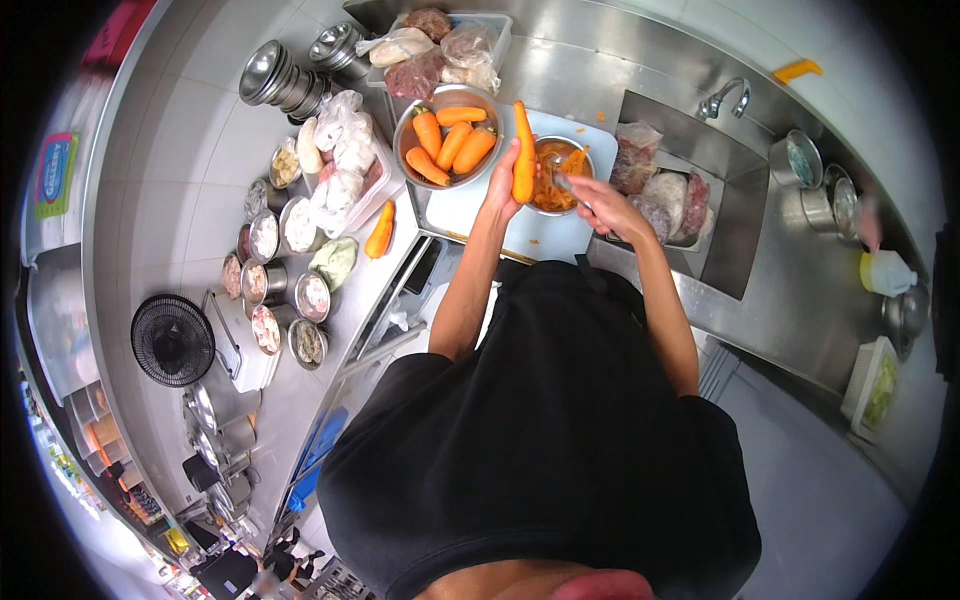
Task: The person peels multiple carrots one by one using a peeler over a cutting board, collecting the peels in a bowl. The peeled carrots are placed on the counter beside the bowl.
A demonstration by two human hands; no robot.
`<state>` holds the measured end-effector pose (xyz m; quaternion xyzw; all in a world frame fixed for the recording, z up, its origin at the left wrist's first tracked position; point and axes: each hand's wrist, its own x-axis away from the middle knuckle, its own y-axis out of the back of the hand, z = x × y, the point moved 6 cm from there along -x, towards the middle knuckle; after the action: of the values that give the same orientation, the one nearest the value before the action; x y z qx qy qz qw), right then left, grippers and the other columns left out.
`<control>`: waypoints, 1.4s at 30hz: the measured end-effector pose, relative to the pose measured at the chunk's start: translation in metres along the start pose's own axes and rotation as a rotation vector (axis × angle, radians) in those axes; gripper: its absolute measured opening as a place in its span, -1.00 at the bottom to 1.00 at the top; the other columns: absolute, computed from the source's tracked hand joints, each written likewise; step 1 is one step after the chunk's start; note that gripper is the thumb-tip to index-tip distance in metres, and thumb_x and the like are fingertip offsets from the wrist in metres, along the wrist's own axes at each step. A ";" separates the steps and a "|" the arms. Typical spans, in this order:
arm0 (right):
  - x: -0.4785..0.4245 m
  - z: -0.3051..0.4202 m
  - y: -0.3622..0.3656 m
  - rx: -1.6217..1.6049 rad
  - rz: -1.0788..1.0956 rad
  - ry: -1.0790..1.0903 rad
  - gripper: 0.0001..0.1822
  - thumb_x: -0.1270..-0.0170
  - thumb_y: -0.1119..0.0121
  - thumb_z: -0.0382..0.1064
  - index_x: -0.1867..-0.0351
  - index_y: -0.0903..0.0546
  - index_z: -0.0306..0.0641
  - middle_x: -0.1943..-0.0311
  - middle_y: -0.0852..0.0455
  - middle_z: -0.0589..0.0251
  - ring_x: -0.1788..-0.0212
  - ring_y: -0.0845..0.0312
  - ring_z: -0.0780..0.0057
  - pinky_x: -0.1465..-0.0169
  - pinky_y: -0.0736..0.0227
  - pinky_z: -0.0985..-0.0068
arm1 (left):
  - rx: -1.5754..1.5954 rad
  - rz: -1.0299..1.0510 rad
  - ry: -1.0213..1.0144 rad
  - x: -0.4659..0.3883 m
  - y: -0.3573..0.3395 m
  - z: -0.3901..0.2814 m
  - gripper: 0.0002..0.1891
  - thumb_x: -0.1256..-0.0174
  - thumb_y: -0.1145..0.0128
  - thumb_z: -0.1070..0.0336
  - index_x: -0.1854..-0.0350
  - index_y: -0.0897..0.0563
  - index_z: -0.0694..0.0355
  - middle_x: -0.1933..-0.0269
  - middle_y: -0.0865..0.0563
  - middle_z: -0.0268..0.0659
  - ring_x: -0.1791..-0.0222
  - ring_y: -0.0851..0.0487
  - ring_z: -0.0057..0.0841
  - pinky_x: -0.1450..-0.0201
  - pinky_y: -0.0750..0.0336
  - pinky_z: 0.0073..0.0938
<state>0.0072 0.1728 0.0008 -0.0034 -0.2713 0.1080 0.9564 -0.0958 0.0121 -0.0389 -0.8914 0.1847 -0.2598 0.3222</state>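
Observation:
My left hand [508, 176] holds a carrot [524, 154] upright over the left rim of a small metal bowl [589, 196]. Orange carrot peelings [553, 196] fill much of that bowl. In my right hand [606, 208] is a small metal-ended tool [562, 181], probably a peeler, its tip over the peelings and apart from the carrot. Left of my hands, a larger metal bowl [400, 150] holds several whole carrots [452, 146]. Both bowls rest on a pale blue cutting board [450, 214]. One more carrot [381, 229] lies alone on the steel counter to the left.
Right of the board, a sink [739, 247] with a faucet [724, 97] holds bagged frozen meat [667, 195]. A tub of bagged meat [506, 37] stands behind the carrot bowl. Metal cups of ingredients [264, 234], a green cloth [334, 262] and a black fan [173, 340] occupy the left side.

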 end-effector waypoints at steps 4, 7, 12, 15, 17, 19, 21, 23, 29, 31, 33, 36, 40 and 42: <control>-0.031 0.049 0.008 0.506 -0.481 0.581 -0.50 -0.59 0.07 -0.15 -0.50 -0.38 -0.08 0.25 -0.79 -0.09 0.33 -0.74 0.01 0.26 -0.60 0.16 | -0.129 -0.049 -0.015 0.009 -0.008 -0.001 -0.55 -0.59 -0.02 -0.09 -0.20 -0.58 0.19 0.25 -0.63 -0.33 0.36 -0.63 -0.55 0.25 -0.60 -0.51; -0.035 0.083 -0.010 0.619 -0.544 0.508 -0.50 -0.55 0.07 -0.22 -0.49 -0.40 -0.08 0.19 -0.75 -0.24 0.21 -0.71 -0.16 0.16 -0.58 0.04 | -0.208 -0.025 0.007 0.004 0.005 0.005 -0.51 -0.60 -0.02 -0.08 -0.29 -0.54 0.23 0.11 -0.69 -0.30 0.20 -0.68 -0.54 0.09 -0.64 -0.46; -0.041 0.081 -0.031 0.799 -0.500 0.390 -0.45 -0.43 0.04 -0.34 -0.46 -0.40 -0.23 0.29 -0.74 -0.29 0.26 -0.71 -0.24 0.12 -0.58 -0.03 | 0.106 -0.091 -0.040 -0.013 -0.001 0.002 -0.58 -0.58 -0.07 -0.08 -0.08 -0.60 0.23 0.19 -0.69 -0.30 0.28 -0.68 -0.49 0.18 -0.64 -0.42; -0.026 0.074 -0.047 0.847 -0.502 0.430 -0.41 -0.37 0.02 -0.38 -0.46 -0.38 -0.32 0.32 -0.73 -0.31 0.29 -0.70 -0.26 0.13 -0.58 -0.04 | 0.151 -0.094 -0.029 -0.019 0.005 0.002 -0.59 -0.58 -0.06 -0.10 -0.05 -0.60 0.19 0.17 -0.70 -0.31 0.20 -0.69 -0.47 0.10 -0.65 -0.37; -0.018 0.064 -0.051 0.865 -0.470 0.425 -0.40 -0.35 0.02 -0.41 -0.45 -0.38 -0.34 0.34 -0.72 -0.34 0.29 -0.70 -0.27 0.13 -0.57 -0.05 | 0.113 -0.142 -0.021 -0.021 0.000 0.003 -0.62 -0.59 -0.05 -0.09 -0.03 -0.60 0.17 0.19 -0.69 -0.33 0.23 -0.67 -0.49 0.13 -0.64 -0.38; -0.003 0.062 -0.060 0.852 -0.377 0.323 -0.40 -0.32 0.00 -0.42 -0.43 -0.38 -0.33 0.28 -0.73 -0.39 0.20 -0.71 -0.32 0.06 -0.56 -0.11 | 0.145 -0.142 -0.086 -0.028 0.013 0.001 -0.62 -0.59 -0.05 -0.09 -0.02 -0.60 0.15 0.23 -0.67 -0.34 0.29 -0.64 -0.50 0.21 -0.62 -0.39; 0.002 0.058 -0.061 0.838 -0.338 0.288 -0.39 -0.29 -0.02 -0.43 -0.43 -0.37 -0.32 0.25 -0.73 -0.42 0.15 -0.71 -0.34 0.02 -0.56 -0.14 | 0.163 -0.139 -0.128 -0.038 0.024 0.004 -0.63 -0.59 -0.04 -0.10 -0.01 -0.60 0.14 0.27 -0.65 -0.35 0.34 -0.61 -0.51 0.28 -0.58 -0.41; 0.001 0.046 -0.059 0.825 -0.348 0.321 -0.37 -0.28 -0.03 -0.46 -0.44 -0.36 -0.33 0.25 -0.72 -0.43 0.15 -0.71 -0.33 0.02 -0.56 -0.14 | 0.169 -0.137 -0.150 -0.047 0.031 0.005 -0.63 -0.59 -0.04 -0.10 0.01 -0.60 0.13 0.31 -0.63 -0.36 0.38 -0.59 -0.52 0.34 -0.55 -0.42; 0.008 0.039 -0.051 0.757 -0.359 0.216 -0.38 -0.33 0.03 -0.43 -0.46 -0.35 -0.33 0.25 -0.73 -0.41 0.14 -0.71 -0.33 0.01 -0.58 -0.12 | 0.129 -0.215 -0.090 -0.060 0.032 0.021 -0.66 -0.60 -0.03 -0.07 0.07 -0.61 0.12 0.34 -0.62 -0.36 0.38 -0.59 -0.52 0.36 -0.52 -0.44; 0.005 0.028 -0.050 0.740 -0.376 0.257 -0.40 -0.34 0.04 -0.41 -0.45 -0.37 -0.32 0.24 -0.73 -0.41 0.13 -0.70 -0.33 0.01 -0.58 -0.12 | 0.078 -0.206 -0.086 -0.059 0.035 0.023 -0.64 -0.60 -0.03 -0.07 0.02 -0.61 0.15 0.30 -0.64 -0.35 0.36 -0.60 -0.50 0.33 -0.54 -0.43; 0.002 0.017 -0.049 0.726 -0.394 0.288 -0.44 -0.40 0.06 -0.37 -0.45 -0.39 -0.30 0.26 -0.72 -0.41 0.16 -0.70 -0.33 0.03 -0.58 -0.11 | 0.031 -0.228 -0.102 -0.057 0.038 0.026 -0.61 -0.60 -0.03 -0.08 -0.05 -0.61 0.17 0.24 -0.66 -0.33 0.31 -0.62 -0.48 0.27 -0.57 -0.40; 0.001 0.009 -0.047 0.712 -0.423 0.327 -0.50 -0.50 0.09 -0.31 -0.44 -0.42 -0.26 0.30 -0.70 -0.40 0.22 -0.69 -0.31 0.07 -0.56 -0.10 | 0.015 -0.288 -0.127 -0.057 0.043 0.031 -0.56 -0.60 -0.02 -0.09 -0.16 -0.60 0.21 0.14 -0.67 -0.30 0.19 -0.65 -0.46 0.14 -0.62 -0.35; 0.002 0.004 -0.051 0.686 -0.425 0.343 -0.51 -0.50 0.08 -0.31 -0.43 -0.43 -0.26 0.28 -0.70 -0.41 0.20 -0.69 -0.31 0.07 -0.56 -0.07 | 0.093 -0.382 -0.186 -0.064 0.050 0.036 -0.52 -0.61 0.01 -0.11 -0.24 -0.57 0.20 0.08 -0.68 -0.30 0.10 -0.67 -0.42 0.01 -0.63 -0.29; 0.005 0.000 -0.053 0.647 -0.395 0.318 -0.51 -0.51 0.09 -0.30 -0.43 -0.43 -0.24 0.25 -0.69 -0.43 0.18 -0.68 -0.32 0.08 -0.56 -0.07 | 0.118 -0.441 -0.223 -0.065 0.048 0.036 -0.52 -0.61 0.03 -0.12 -0.25 -0.56 0.18 0.09 -0.67 -0.30 0.11 -0.67 -0.41 0.02 -0.64 -0.29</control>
<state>0.0220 0.1219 0.0067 0.3331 -0.0674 -0.0001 0.9405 -0.1343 0.0262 -0.1171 -0.9129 -0.0665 -0.2341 0.3278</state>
